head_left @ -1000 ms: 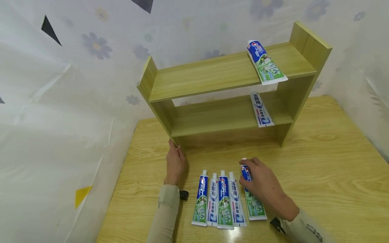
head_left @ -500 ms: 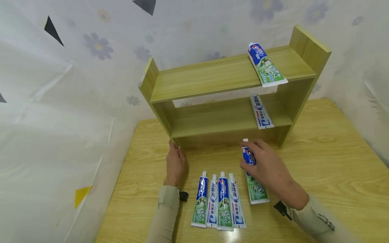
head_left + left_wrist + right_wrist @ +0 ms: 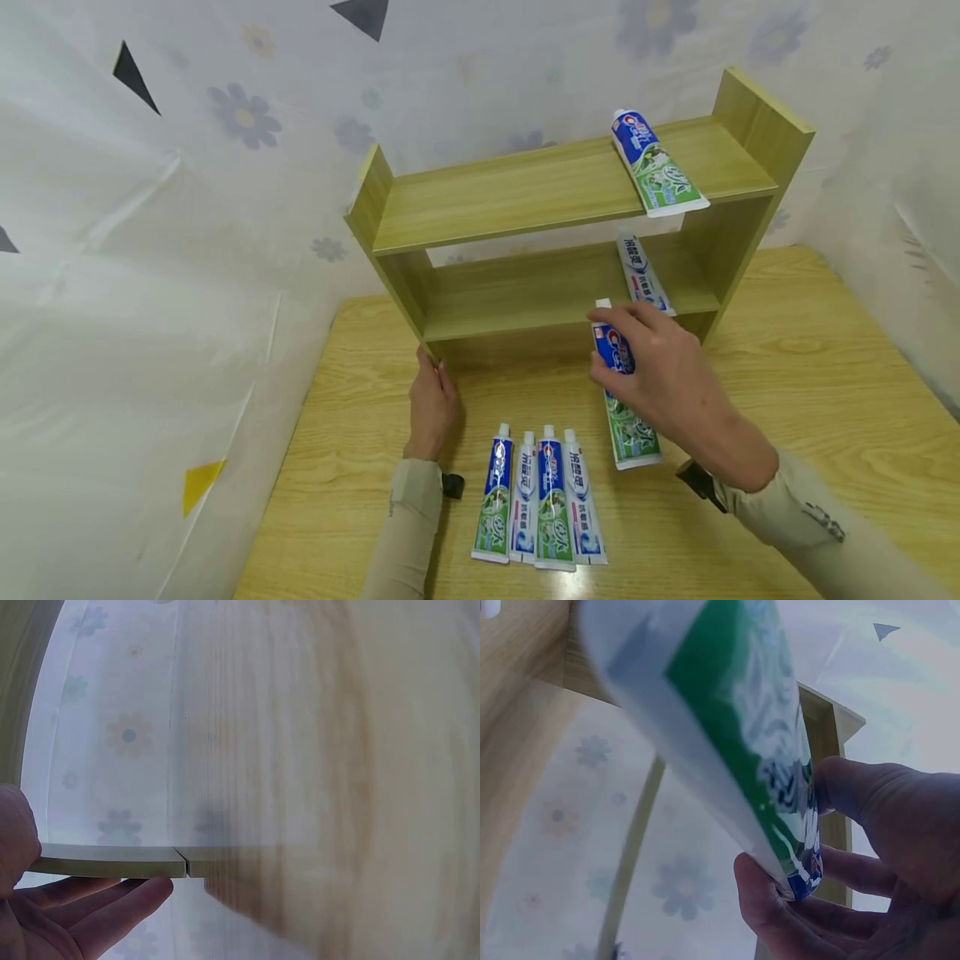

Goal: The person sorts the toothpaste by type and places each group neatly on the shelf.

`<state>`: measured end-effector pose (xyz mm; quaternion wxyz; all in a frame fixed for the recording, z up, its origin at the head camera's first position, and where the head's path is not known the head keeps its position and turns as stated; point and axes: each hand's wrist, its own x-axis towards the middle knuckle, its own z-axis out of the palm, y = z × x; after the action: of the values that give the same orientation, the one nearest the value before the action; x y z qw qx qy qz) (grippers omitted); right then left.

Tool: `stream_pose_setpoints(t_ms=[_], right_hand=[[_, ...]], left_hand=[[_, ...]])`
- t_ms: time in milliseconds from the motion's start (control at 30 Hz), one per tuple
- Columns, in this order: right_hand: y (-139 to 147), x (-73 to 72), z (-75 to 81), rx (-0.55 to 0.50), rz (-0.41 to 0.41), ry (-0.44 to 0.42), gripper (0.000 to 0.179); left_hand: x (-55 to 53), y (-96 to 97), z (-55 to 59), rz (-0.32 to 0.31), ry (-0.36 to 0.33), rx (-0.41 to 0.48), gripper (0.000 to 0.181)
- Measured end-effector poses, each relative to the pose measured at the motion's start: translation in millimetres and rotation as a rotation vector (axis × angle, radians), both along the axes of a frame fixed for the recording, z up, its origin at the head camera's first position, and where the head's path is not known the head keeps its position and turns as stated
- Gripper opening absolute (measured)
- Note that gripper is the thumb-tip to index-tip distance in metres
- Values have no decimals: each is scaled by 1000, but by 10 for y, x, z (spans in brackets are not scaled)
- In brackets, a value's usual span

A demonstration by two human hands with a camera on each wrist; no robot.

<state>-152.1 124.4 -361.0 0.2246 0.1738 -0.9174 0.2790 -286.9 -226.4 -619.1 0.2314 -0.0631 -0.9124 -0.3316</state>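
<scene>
Wood-grain table; right fingers pinch blue-green toothpaste tube; left fingers grip shelf.

You face a wood-grain table; beyond its back edge a white wall shows pale flowers; past its left edge a creased white sheet bears a yellow patch; glare brightens the wood nearest you.

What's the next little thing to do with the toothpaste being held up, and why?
Probably raise the held tube to the top board, just left of the matching tube. The right hand's grip has it in front of the lower board, where a white tube lies, but its blue and green print matches the one above.
</scene>
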Motion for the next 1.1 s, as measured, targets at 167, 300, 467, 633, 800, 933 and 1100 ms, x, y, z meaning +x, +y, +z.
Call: stream_pose_setpoints(t_ms=[167, 300, 467, 633, 800, 933, 1100], right_hand=[[-26, -21, 134, -16, 27, 52, 46], [-46, -28, 256, -22, 43, 87, 47], [-77, -26, 374, -3, 48, 107, 47], [-105, -74, 487, 12, 56, 149, 45], [-128, -143, 606, -7, 62, 177, 43], [-160, -162, 674, -17, 70, 184, 43], [-187, -193, 759, -26, 76, 202, 42]], left_hand=[[-19, -13, -23, -2, 10, -8, 56], [-17, -14, -30, -1, 23, -18, 56], [-6, -6, -19, -9, 9, -14, 57], [56, 31, 101, -24, 25, 16, 50], [33, 37, 124, -48, 30, 35, 50], [43, 41, 141, -36, 7, 25, 53], [82, 48, 168, -30, -9, 35, 50]])
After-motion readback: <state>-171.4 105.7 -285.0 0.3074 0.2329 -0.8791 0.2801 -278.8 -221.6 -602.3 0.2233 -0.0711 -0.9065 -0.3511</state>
